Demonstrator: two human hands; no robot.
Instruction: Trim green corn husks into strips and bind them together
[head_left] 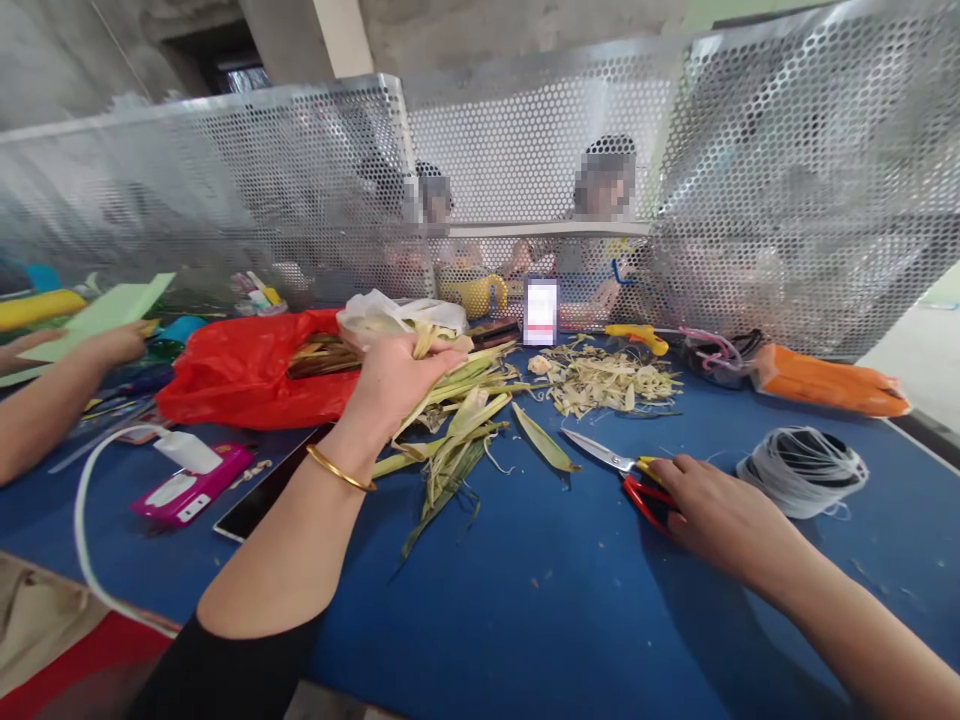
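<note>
Palm down at the pile's left, my left hand (405,372) has its fingers closed on pale green corn husk (429,336). More husk strips (457,445) spread under and beside it, some greenish and dry. One single husk leaf (545,440) lies apart, between the pile and the scissors. On the right, my right hand (709,508) is closed on the red and yellow handles of a pair of scissors (611,455). The blades lie on the blue table and point left and away from me. My right fingertips are partly hidden.
A red plastic bag (225,372) and a white bag (375,312) stand left of the husks; shredded scraps (607,380) lie behind. White cord (802,470) and an orange packet (829,380) sit right. A co-worker's hand (120,343) is left; perforated metal panels (525,150) close off the back.
</note>
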